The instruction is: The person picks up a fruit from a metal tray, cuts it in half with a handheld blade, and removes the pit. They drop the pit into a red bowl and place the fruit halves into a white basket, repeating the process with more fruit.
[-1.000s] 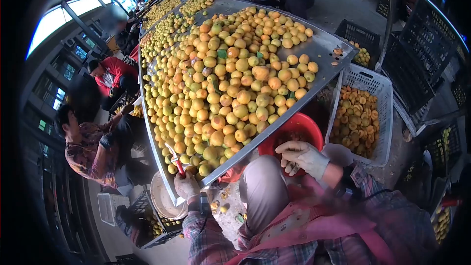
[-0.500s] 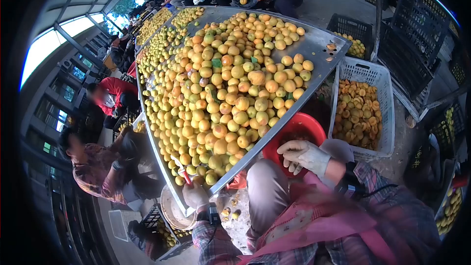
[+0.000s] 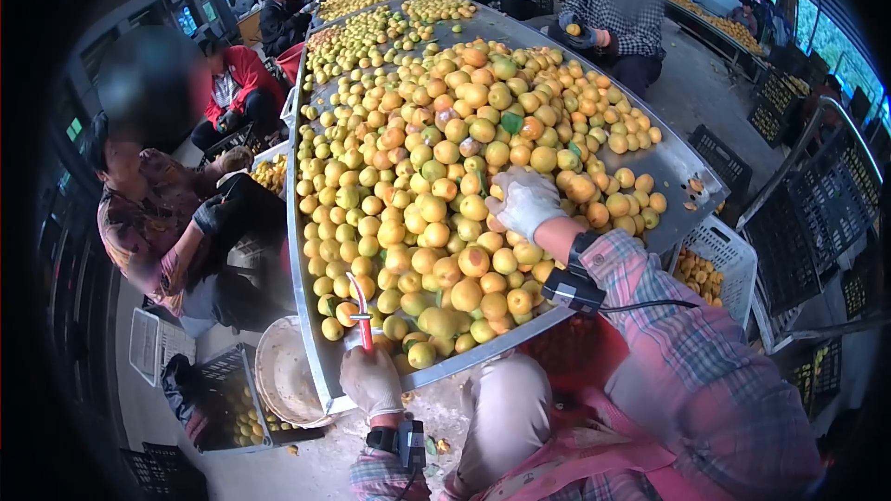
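A broad heap of yellow-orange apricots (image 3: 436, 213) covers the metal table (image 3: 311, 353). My left hand (image 3: 371, 380), gloved in white, is closed around the red handle of a small curved knife (image 3: 362, 315) at the table's near corner. The blade points up beside the nearest fruit. My right hand (image 3: 527, 204), also in a pale glove, rests on the right part of the heap, palm down. Its fingers are apart among the apricots, and no fruit is lifted in them. A red bucket (image 3: 580, 353) below the table edge is mostly hidden by my right arm.
Right of the table stands a white crate (image 3: 729, 255) with cut apricots. At lower left are a pale round tub (image 3: 283, 371), a dark crate (image 3: 227, 399) with fruit and a white basket (image 3: 160, 345). Co-workers sit along both sides; one in a patterned shirt (image 3: 148, 223) is close at left.
My right hand has moved from over the red bucket up and forward onto the apricot heap. My left hand stays by the table corner with the knife. The view has tilted upward.
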Available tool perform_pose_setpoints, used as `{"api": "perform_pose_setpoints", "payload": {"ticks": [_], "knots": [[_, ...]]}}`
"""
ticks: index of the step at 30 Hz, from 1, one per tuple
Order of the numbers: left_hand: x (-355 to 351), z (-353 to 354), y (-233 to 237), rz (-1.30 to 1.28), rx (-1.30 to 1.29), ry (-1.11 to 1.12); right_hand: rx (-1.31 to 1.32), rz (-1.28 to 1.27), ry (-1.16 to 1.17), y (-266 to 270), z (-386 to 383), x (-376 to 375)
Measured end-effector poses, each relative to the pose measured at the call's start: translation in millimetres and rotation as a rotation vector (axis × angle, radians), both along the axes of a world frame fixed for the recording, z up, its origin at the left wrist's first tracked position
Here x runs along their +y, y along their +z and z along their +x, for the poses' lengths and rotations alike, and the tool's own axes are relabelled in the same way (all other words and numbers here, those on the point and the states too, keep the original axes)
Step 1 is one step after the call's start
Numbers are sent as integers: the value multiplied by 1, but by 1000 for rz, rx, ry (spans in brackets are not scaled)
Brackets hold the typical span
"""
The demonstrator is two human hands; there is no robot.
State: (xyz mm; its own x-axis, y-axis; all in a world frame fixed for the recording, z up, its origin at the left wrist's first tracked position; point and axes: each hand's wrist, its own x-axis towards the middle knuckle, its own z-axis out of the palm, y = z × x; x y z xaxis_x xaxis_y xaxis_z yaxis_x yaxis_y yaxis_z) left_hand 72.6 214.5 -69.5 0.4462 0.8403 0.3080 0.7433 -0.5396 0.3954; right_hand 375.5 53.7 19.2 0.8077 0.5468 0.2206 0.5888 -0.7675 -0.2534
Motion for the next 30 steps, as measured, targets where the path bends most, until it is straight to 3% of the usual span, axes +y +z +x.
{"api": "perform_pose_setpoints", "payload": {"ticks": [4, 6, 8, 14, 16, 17, 18, 20, 21, 26, 30], "knots": [[-1, -1, 6, -33, -13, -25, 157, -298, -99, -2, 38, 45], [1, 0, 4, -14, 0, -26, 250, -324, -82, -7, 46, 57], [3, 0, 3, -10, -1, -27, 310, -245, -228, -13, 50, 62], [3, 1, 4, -43, 8, -25, 370, -268, -163, -27, 75, 55], [2, 0, 4, 4, -20, -32, 312, -323, -13, -33, 82, 44], [3, -1, -2, 7, -34, -39, 316, -168, 37, -37, 80, 34], [3, -1, -2, 5, -36, -38, 314, -170, 37, -42, 80, 29], [2, -2, 1, 20, -95, -44, 399, 230, 76, -53, 80, 24], [2, -2, 2, 17, -113, -49, 454, 307, 14, -40, 67, 23], [4, -5, 1, -17, -96, -52, 387, 461, 61, -8, -2, 12], [3, -6, 2, -29, -77, -54, 586, 531, 392, -9, -98, -2]]}}
